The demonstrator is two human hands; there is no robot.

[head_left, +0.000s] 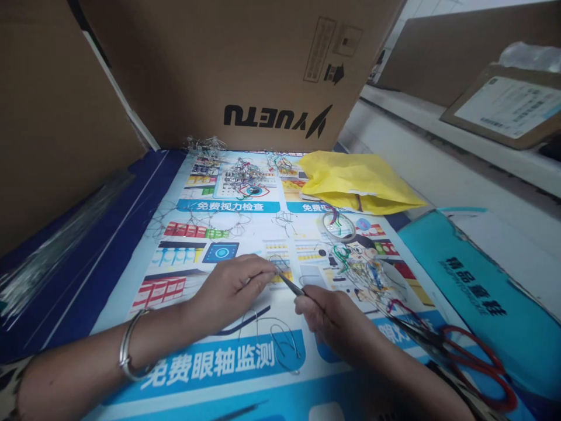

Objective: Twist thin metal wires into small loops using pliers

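My left hand [236, 286] is closed over the printed sheet, pinching a thin wire [277, 261] between thumb and forefinger. In my right hand [326, 310] are needle-nose pliers [289, 283], their handles hidden in the fist. The pliers' narrow tips meet the wire right at my left fingertips. Below the hands lie loose bent wires [284, 342]. Right of my right hand is a tangle of wire pieces [368, 278], some with red and green bits. A ring-shaped roll [338, 227] lies beyond it.
Red-handled scissors [475, 362] lie beside my right forearm. A yellow bag [359, 178] sits at the back right, near wire heaps [248, 172]. Bundled straight wires [56, 245] are on the left. Cardboard [245, 64] walls the back; a teal box [473, 292] borders the right.
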